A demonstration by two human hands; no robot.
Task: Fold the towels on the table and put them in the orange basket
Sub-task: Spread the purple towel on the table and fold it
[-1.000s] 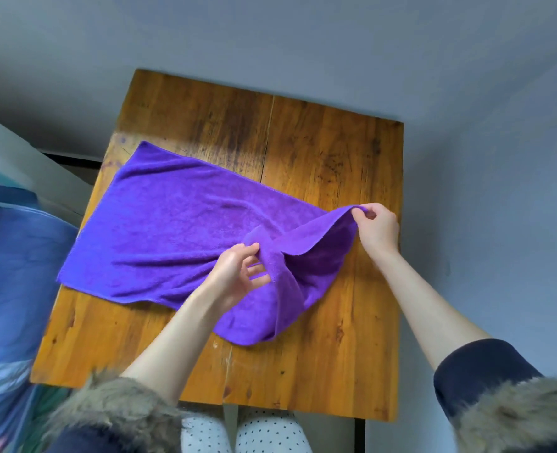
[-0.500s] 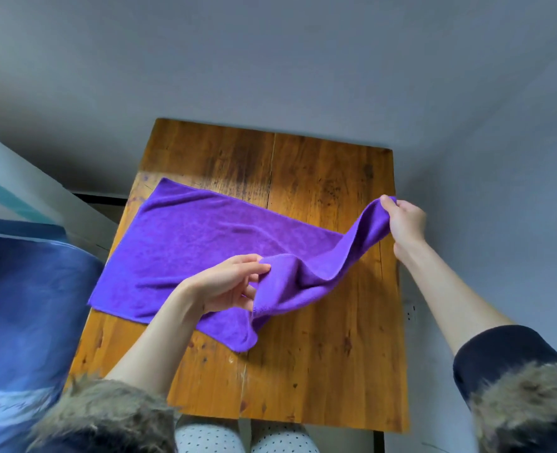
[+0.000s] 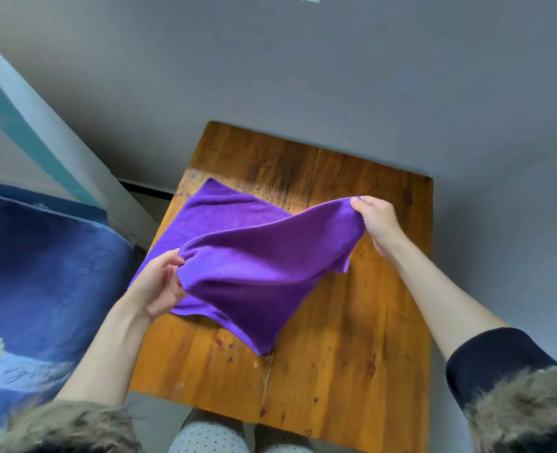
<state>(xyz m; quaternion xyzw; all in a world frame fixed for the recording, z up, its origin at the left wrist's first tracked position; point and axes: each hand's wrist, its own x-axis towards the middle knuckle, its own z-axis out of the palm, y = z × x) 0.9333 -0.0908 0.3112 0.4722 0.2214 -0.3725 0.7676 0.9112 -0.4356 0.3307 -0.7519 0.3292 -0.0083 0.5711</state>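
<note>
Presently, one corner of the purple towel (image 3: 254,256) is pinched by the left hand (image 3: 159,282), another by the right hand (image 3: 376,220); its middle is lifted, its far part left lying on the wooden table (image 3: 352,338).

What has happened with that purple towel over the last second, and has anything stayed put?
Both hands have lifted the near end of the purple towel higher off the wooden table and spread it wider: the left hand moved out to the left, the right hand up and away. The sagging bunch between them has opened into a broad sheet. Neither hand let go; each still grips its corner, and the far end still lies on the table.
</note>
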